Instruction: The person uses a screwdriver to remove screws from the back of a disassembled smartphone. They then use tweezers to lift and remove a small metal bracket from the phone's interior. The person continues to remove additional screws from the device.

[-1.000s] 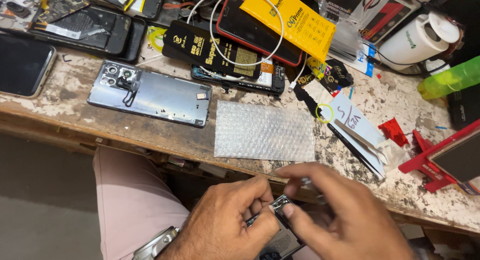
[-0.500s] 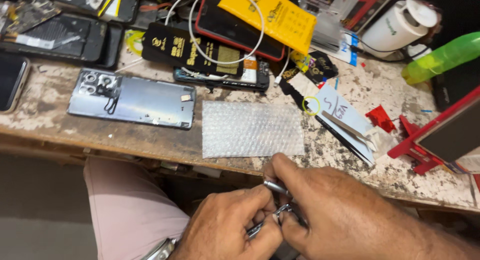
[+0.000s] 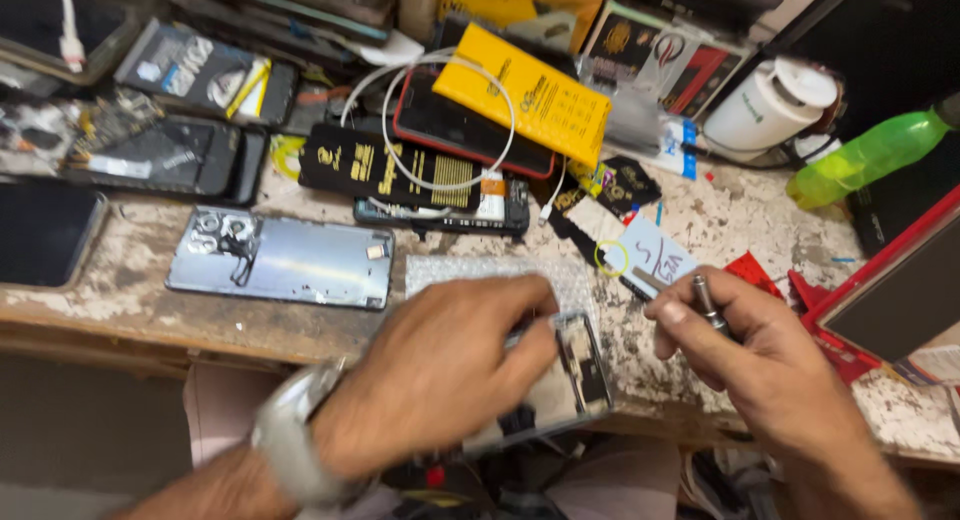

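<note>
Grip of our left hand [image 3: 440, 365]: fingers curled over the top edge of an opened phone [image 3: 570, 375], which it holds at the near edge of the tabletop [image 3: 130, 315], its exposed insides facing up; the phone lies partly over a sheet of bubble wrap [image 3: 480, 272]. Grip of our right hand [image 3: 755, 355]: thumb and fingers closed around a small metal-tipped screwdriver [image 3: 705, 300], whose tip points up and to the left, just beside the phone but apart from it.

Surface: a worn wooden tabletop with flaking white paint, crowded with repair clutter; a silver phone back cover [image 3: 285, 265] lies flat to the left of the bubble wrap, its camera cut-outs at its left end; a dark phone [image 3: 40, 230] rests at the far left edge; behind these lie a black-and-gold flat box [image 3: 385, 165], a red-edged phone [image 3: 465, 130] looped by a white cable [image 3: 400, 90], and a yellow packet [image 3: 525, 95] leaning over it; a white cup [image 3: 765, 105] and a green bottle [image 3: 865, 155] stand or lie at the far right; a red stand [image 3: 900, 280] holds a dark panel at the right edge; a small white card [image 3: 650, 250] sits just beyond our right hand.

Pose: our left forearm enters from the lower left, a metal wristwatch [image 3: 290, 445] on the wrist, back of the hand up and blurred; our right forearm enters from the lower right, knuckles turned towards the camera.
</note>
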